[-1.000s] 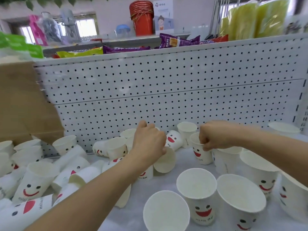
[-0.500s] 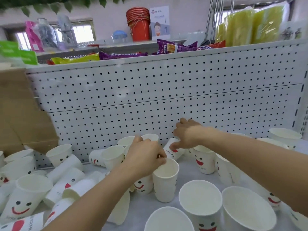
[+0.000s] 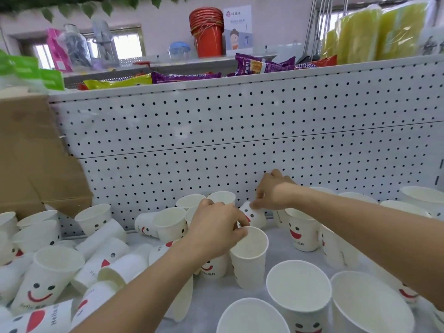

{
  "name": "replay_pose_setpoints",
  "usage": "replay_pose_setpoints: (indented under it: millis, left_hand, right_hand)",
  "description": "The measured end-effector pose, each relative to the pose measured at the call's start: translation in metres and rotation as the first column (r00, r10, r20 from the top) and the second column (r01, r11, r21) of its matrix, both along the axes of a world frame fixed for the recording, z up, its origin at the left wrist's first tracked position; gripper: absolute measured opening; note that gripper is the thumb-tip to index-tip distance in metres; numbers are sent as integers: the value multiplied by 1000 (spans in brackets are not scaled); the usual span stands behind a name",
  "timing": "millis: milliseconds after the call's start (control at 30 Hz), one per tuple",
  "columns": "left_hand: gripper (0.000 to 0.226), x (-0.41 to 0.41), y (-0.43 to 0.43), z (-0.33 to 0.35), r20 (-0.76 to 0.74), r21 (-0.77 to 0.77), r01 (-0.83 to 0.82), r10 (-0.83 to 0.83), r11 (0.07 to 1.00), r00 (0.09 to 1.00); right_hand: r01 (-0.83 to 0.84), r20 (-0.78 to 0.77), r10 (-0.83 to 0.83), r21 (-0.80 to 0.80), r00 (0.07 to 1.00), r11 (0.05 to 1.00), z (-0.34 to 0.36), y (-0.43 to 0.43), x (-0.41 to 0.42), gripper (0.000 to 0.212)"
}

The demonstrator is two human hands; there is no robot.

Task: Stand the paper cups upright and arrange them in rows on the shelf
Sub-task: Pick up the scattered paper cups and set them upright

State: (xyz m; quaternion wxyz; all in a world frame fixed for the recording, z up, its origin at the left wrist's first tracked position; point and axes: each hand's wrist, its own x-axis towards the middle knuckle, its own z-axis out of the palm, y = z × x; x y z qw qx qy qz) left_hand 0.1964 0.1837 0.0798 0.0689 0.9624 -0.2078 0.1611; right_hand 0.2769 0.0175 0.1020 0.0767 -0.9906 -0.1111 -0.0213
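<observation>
White paper cups with smiley faces cover the shelf [image 3: 283, 239]. My left hand [image 3: 216, 227] pinches the rim of an upright cup [image 3: 249, 260] at the centre. My right hand [image 3: 271, 191] reaches to the back and pinches a tipped-over cup [image 3: 254, 216] lying against the pegboard. Upright cups [image 3: 300, 289] stand in the front right, and another upright cup [image 3: 302, 231] stands below my right forearm. A jumble of fallen cups [image 3: 103, 255] lies on the left.
A white pegboard back wall [image 3: 240, 140] closes the shelf behind. A brown cardboard box [image 3: 31, 155] stands at the left. Snack packets [image 3: 182, 76] and a red bucket stack [image 3: 207, 32] sit on the top ledge.
My left hand tipped a lying cup upright and set it on the shelf. My right hand left the cup it held at the right and reached back-left to the tipped cup.
</observation>
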Motion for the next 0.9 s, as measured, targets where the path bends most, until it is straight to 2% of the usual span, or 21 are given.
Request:
replay_pose_setpoints:
  millis: [100, 167, 233, 300, 367, 433, 500, 567, 633, 700, 767, 900]
  left_hand:
    - [22, 0, -1, -1, 4, 7, -7, 7, 1000, 1000]
    - [22, 1, -1, -2, 9, 17, -14, 14, 1000, 1000]
    - [23, 1, -1, -1, 12, 24, -19, 19, 1000, 1000]
    - [24, 0, 0, -1, 15, 26, -24, 24, 999, 1000]
    - [24, 0, 0, -2, 16, 22, -21, 21, 1000, 1000]
    - [25, 3, -1, -2, 17, 24, -19, 19, 1000, 1000]
    - [25, 7, -5, -2, 30, 37, -28, 27, 999, 999]
    - [25, 8, -8, -2, 22, 48, -39, 38, 998, 999]
    - [24, 6, -10, -1, 0, 44, -44, 45, 998, 999]
    - [25, -2, -7, 6, -19, -17, -50, 50, 999, 999]
    - [24, -16, 4, 19, -25, -143, -79, 77, 986, 997]
    - [30, -65, 52, 31, -13, -480, -137, 149, 867, 989]
  right_hand:
    - [25, -39, -29, -102, 999, 994, -2, 5, -6, 42]
    - [13, -61, -19, -100, 998, 995, -6, 9, -7, 40]
    - [23, -84, -25, -24, 996, 999, -8, 11, -4, 35]
    - [43, -105, -28, 142, 994, 989, -8, 12, 0, 29]
    - [-3, -14, 6, 210, 1000, 978, -4, 8, -2, 18]
    - [-123, 210, 115, 27, 971, 992, 1, 0, -6, 17]
    - [-218, 334, 288, -233, 897, 948, 4, -5, -14, 20]
    - [-258, 311, 390, -389, 867, 884, 4, -8, -19, 19]
    - [-276, 250, 412, -440, 876, 854, -1, -9, -21, 20]
    - [-293, 218, 414, -431, 884, 853, -4, -10, -22, 23]
    - [-293, 199, 387, -379, 900, 878, -1, -13, -26, 32]
    - [-284, 222, 335, -234, 916, 930, 16, -25, -50, 44]
